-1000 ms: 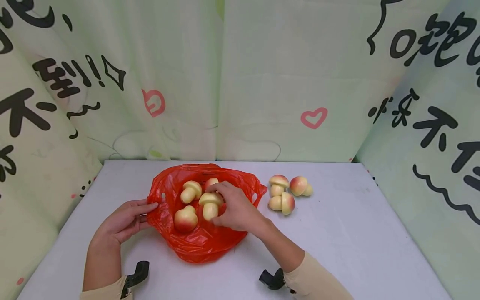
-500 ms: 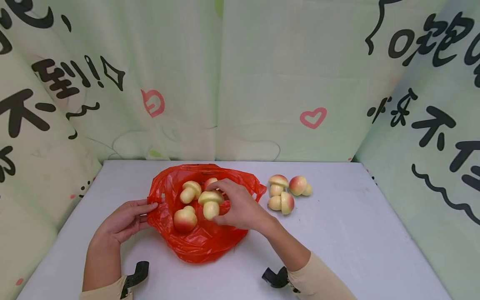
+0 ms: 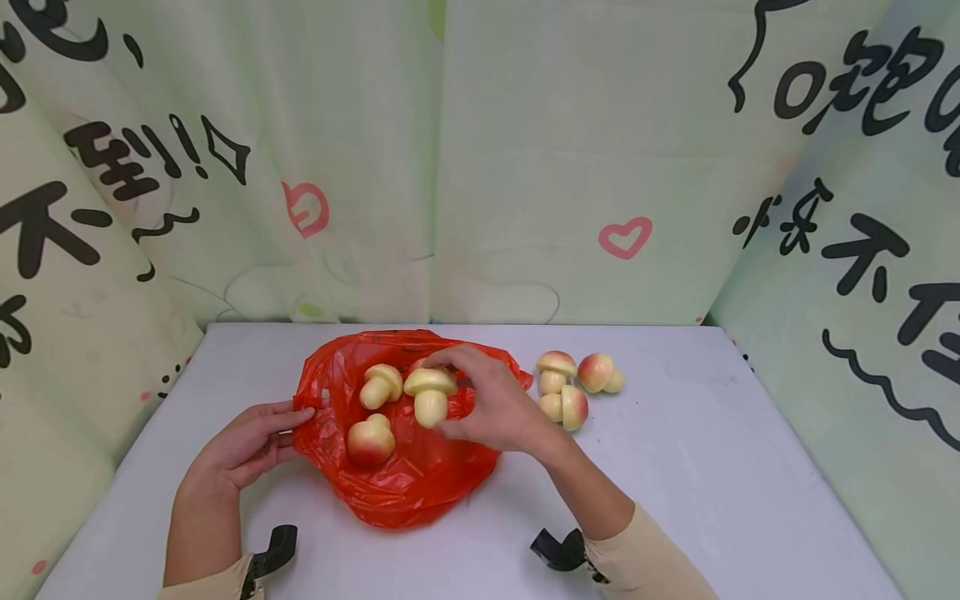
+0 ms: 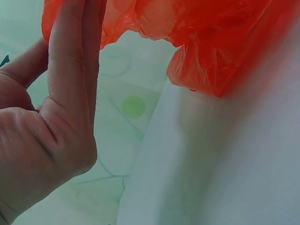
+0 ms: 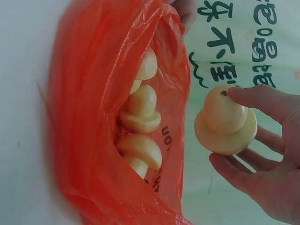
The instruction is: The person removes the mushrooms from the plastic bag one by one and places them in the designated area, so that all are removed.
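My right hand pinches a toy mushroom, pale yellow with a rounded stem, between thumb and fingertips. In the right wrist view this mushroom is held clear of the bag, thumb on the stem's end. A red plastic bag lies with its mouth spread on the table. My left hand pinches its left edge between thumb and fingers, and in the left wrist view the fingers reach up to the plastic. Inside are a tilted mushroom and a red-capped one; another is mostly hidden behind my right hand.
Right of the bag, three more mushrooms lie close together: one upright, one on its side, one in front. The white table is bounded by printed curtains behind and at both sides.
My right hand has lifted the mushroom slightly, moving it up and to the right in the head view. The left hand keeps its hold on the bag's edge.
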`<state>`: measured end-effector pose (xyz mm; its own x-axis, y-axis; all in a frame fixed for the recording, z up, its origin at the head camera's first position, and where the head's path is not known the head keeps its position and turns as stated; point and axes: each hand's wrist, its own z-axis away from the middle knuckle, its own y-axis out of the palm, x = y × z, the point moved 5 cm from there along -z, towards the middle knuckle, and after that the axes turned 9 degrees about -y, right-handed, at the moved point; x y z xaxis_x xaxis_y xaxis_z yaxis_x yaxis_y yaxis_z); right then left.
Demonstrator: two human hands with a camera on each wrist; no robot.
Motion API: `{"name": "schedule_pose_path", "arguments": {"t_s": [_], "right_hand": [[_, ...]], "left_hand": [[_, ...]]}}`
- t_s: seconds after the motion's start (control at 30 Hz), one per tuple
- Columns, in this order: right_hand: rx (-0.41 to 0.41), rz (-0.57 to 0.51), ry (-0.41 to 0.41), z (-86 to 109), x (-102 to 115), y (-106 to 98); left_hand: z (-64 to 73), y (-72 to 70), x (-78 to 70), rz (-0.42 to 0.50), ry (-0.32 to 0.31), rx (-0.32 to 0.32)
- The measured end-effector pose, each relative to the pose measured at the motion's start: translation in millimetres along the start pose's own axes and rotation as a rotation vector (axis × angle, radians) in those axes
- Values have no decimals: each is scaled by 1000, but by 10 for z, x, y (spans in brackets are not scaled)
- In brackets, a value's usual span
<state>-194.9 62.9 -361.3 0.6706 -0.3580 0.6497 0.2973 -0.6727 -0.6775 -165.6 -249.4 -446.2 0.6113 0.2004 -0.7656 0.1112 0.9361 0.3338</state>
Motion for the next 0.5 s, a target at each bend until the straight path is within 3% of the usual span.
{"name": "schedule_pose_path", "arguments": {"t_s": [0.5], "right_hand": [[-26,-25,-29,58,-9,-131]], "left_hand": [[2,6,-4,-11,-2,-7]]}}
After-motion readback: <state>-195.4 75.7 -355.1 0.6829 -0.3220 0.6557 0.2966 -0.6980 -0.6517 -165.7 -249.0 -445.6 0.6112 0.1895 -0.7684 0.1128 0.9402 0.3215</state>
